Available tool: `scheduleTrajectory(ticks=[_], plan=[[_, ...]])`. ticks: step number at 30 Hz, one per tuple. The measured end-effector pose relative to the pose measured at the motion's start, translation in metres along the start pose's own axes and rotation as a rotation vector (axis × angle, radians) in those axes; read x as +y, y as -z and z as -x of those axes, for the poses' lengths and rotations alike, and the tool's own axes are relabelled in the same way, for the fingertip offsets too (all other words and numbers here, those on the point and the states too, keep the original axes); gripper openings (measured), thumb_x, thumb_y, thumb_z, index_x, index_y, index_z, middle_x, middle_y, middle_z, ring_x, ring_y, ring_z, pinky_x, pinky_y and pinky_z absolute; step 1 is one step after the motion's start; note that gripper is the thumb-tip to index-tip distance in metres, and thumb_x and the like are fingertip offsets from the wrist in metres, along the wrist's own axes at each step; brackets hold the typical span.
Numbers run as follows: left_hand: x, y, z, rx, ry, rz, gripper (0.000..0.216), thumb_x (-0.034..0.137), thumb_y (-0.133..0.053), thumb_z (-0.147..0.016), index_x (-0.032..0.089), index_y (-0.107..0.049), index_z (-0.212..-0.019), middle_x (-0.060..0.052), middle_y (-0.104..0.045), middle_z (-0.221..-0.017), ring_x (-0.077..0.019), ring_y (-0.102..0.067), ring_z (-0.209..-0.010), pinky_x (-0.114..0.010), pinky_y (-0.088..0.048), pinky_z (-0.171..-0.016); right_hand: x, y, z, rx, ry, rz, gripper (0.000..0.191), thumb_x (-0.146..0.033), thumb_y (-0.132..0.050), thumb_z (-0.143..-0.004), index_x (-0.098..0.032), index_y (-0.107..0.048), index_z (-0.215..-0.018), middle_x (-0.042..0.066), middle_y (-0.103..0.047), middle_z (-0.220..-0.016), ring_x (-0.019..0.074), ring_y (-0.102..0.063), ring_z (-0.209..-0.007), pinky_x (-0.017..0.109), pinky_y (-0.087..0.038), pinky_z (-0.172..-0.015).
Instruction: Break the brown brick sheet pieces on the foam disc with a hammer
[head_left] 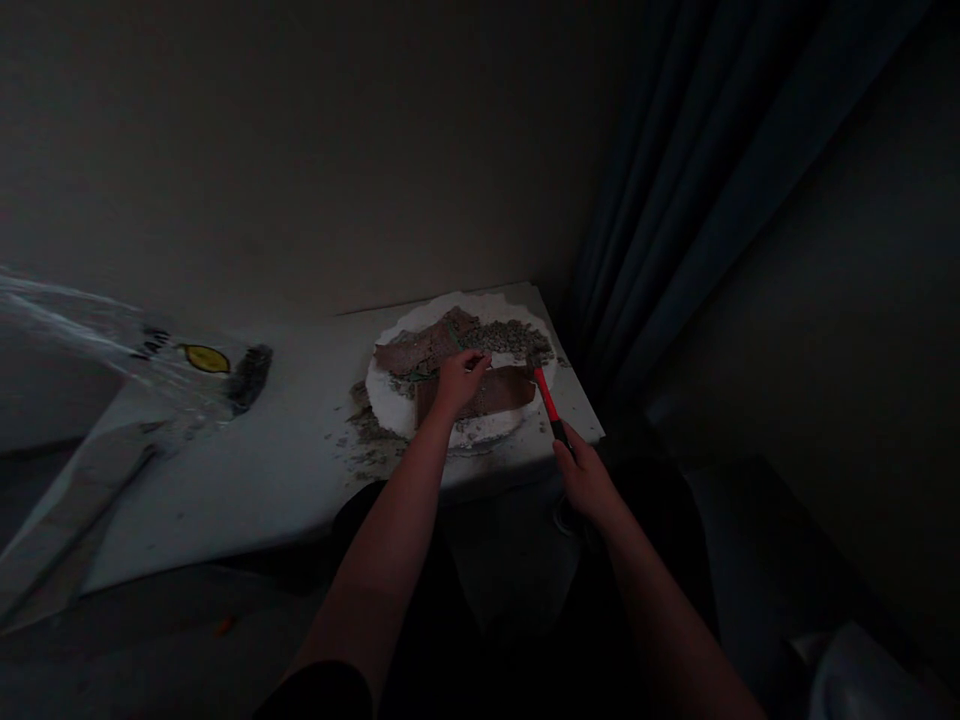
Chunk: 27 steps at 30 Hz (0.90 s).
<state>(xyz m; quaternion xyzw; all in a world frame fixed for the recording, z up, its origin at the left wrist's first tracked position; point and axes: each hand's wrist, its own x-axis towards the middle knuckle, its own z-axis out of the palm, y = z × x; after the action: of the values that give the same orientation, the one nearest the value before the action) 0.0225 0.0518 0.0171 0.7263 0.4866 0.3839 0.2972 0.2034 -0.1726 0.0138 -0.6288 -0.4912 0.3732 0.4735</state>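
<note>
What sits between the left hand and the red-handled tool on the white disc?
In the head view, a flat brown slab fragment lies between the left hand and the red-handled tool, resting on the white disc.

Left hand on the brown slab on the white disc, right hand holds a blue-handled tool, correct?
No: in the head view the tool in the right hand has a red handle, not blue. The left hand rests on the brown slab on the white disc.

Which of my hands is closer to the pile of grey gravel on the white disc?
Left. The left hand rests on the brown pieces right beside the gravel pile; the right hand is back at the table edge, gripping a red-handled tool.
</note>
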Motion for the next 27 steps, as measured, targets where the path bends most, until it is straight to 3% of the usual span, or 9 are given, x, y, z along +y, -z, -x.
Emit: scheduleTrajectory(ticks=[3,7,12,27], plan=[[-0.002,-0.006,-0.008,0.007,-0.004,-0.001,0.028,0.042,-0.060,-0.088,0.017,-0.071,-0.084,-0.003,-0.072,-0.079,-0.0177,-0.065,-0.075,-0.029,-0.049,-0.073,0.002,0.000,0.000,-0.007,-0.009,-0.008,0.057,-0.044,-0.047,-0.096,-0.016,-0.053,-0.146,0.014,-0.059,-0.144,0.0286,-0.053,-0.135,0.049,-0.038,-0.115],[-0.005,-0.012,-0.012,-0.078,-0.016,-0.045,0.032,0.044,-0.057,-0.091,0.017,-0.070,-0.078,-0.002,-0.070,-0.073,-0.0171,-0.064,-0.071,-0.029,-0.048,-0.072,0.003,0.002,0.001,-0.017,-0.037,-0.019,0.057,-0.043,-0.048,-0.096,-0.017,-0.052,-0.147,0.013,-0.059,-0.144,0.0293,-0.053,-0.134,0.051,-0.038,-0.115],[-0.007,-0.020,-0.011,-0.165,-0.078,-0.091,0.026,0.038,-0.057,-0.091,0.018,-0.072,-0.084,-0.004,-0.075,-0.085,-0.0186,-0.066,-0.079,-0.030,-0.049,-0.080,0.001,0.004,0.001,-0.033,-0.044,-0.032,0.057,-0.042,-0.048,-0.096,-0.019,-0.051,-0.148,0.011,-0.057,-0.146,0.0290,-0.052,-0.136,0.050,-0.037,-0.116],[-0.004,-0.021,-0.007,-0.187,-0.110,-0.182,0.026,0.033,-0.053,-0.094,0.018,-0.073,-0.088,-0.006,-0.076,-0.090,-0.0201,-0.067,-0.085,-0.031,-0.049,-0.083,-0.001,0.004,0.003,-0.014,-0.046,-0.033,0.057,-0.043,-0.050,-0.096,-0.020,-0.052,-0.148,0.010,-0.061,-0.142,0.0288,-0.051,-0.137,0.050,-0.036,-0.117]])
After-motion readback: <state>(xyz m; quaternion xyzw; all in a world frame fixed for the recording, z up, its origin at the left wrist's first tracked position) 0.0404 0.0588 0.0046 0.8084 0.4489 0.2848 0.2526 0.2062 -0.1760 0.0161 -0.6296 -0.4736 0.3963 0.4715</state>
